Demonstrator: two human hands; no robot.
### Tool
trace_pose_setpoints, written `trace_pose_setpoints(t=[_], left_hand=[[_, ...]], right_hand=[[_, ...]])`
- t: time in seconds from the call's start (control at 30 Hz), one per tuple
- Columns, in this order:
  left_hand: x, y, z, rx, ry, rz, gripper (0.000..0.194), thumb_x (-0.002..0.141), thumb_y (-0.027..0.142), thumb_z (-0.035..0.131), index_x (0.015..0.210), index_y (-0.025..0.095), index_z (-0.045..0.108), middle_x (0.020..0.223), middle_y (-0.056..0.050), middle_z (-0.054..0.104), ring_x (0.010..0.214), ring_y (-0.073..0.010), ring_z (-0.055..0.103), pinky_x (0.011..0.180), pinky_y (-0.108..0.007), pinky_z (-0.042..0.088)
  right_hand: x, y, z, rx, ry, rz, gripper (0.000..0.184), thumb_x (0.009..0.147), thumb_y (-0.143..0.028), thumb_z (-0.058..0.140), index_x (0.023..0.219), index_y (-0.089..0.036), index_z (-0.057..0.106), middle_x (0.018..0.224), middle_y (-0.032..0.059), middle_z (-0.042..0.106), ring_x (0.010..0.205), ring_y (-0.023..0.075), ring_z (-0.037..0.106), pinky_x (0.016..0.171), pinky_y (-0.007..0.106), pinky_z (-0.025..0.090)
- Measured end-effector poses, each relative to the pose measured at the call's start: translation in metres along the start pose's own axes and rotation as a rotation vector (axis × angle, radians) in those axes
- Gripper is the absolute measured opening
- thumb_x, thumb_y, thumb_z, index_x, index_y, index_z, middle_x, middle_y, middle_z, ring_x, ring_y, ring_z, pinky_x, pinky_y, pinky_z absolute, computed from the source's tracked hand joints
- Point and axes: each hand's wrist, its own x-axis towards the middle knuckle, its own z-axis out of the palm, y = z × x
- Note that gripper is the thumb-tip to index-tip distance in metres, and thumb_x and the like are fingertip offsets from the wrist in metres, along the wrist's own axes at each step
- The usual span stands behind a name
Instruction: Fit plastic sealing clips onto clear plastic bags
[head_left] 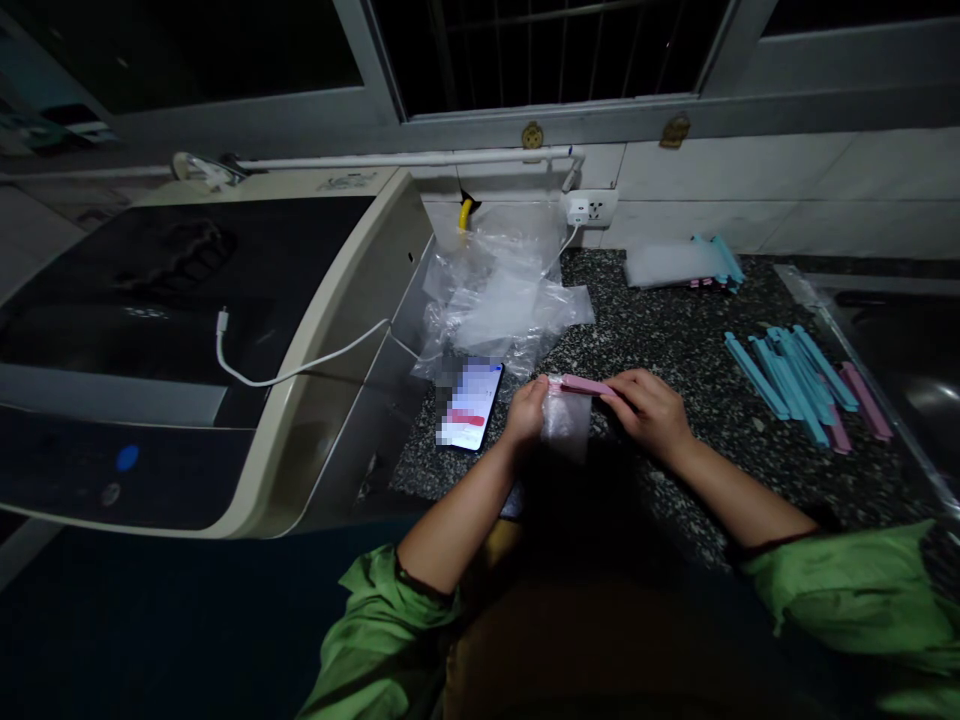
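Note:
My left hand (526, 412) pinches the upper left edge of a small clear plastic bag (568, 428). Across the top of this bag lies a pink bag sealing clip (587, 385), its right end held in the fingers of my right hand (646, 412). Whether the clip is fully closed on the bag I cannot tell. To the right, a loose pile of blue sealing clips (787, 375) lies on the speckled counter, with pink clips (864, 400) beside and under them. Left of my hands a lit phone (472, 405) lies face up.
Crumpled clear plastic bags (502, 300) lie behind the phone. Against the wall rests a stack of bags with clips (671, 263). A washing machine (315, 330) stands at left, a white cable (300, 375) across it. At right is a sink (919, 370); a charger (577, 211) sits in the socket.

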Motion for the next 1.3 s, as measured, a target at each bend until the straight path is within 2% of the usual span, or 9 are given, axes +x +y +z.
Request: trace_pose_setpoints(t=[0.2,0.53,0.77,1.2,1.3], left_hand=[[0.0016,-0.0018,-0.0002,0.01,0.012,-0.006,0.036,0.071,0.045,0.064,0.06,0.013,0.054,0.045,0.004,0.047,0.041,-0.0066,0.038,0.047,-0.022,0.03],[0.0008,-0.0013,-0.001,0.006,-0.005,0.012,0.038,0.068,0.048,0.065,0.058,0.013,0.053,0.045,0.004,0.048,0.04,-0.0062,0.038,0.045,-0.021,0.029],[-0.0007,0.0017,0.0001,-0.014,-0.003,0.005,0.039,0.066,0.049,0.067,0.058,0.013,0.054,0.045,0.003,0.051,0.039,-0.0061,0.04,0.044,-0.021,0.029],[-0.0015,0.0038,0.001,0.013,0.031,-0.003,0.038,0.069,0.048,0.064,0.058,0.013,0.054,0.046,0.003,0.05,0.041,-0.007,0.04,0.045,-0.021,0.029],[-0.0002,0.001,-0.0008,0.054,0.034,0.037,0.035,0.072,0.046,0.062,0.06,0.013,0.055,0.048,0.003,0.05,0.044,-0.0078,0.041,0.048,-0.021,0.031]], right_hand=[[-0.0006,0.0011,0.0002,0.042,-0.025,0.048,0.013,0.084,-0.026,0.055,0.089,-0.02,0.066,0.079,0.006,0.066,0.072,0.0162,0.062,0.063,0.029,0.051],[0.0008,0.0015,-0.0008,0.074,0.033,0.012,0.01,0.083,-0.024,0.057,0.088,-0.019,0.064,0.078,0.0065,0.065,0.071,0.016,0.062,0.063,0.029,0.052],[0.0005,0.0008,-0.0027,0.053,0.021,0.037,0.01,0.084,-0.025,0.056,0.089,-0.02,0.063,0.079,0.0064,0.065,0.072,0.0166,0.062,0.063,0.03,0.052],[0.0018,0.0008,-0.0049,0.107,0.05,0.046,0.01,0.083,-0.023,0.055,0.09,-0.02,0.061,0.081,0.0065,0.064,0.074,0.0169,0.061,0.061,0.029,0.05],[0.0014,0.0008,-0.0048,0.113,0.053,0.043,0.009,0.083,-0.022,0.056,0.09,-0.02,0.06,0.08,0.0064,0.064,0.074,0.0169,0.061,0.06,0.029,0.05]])
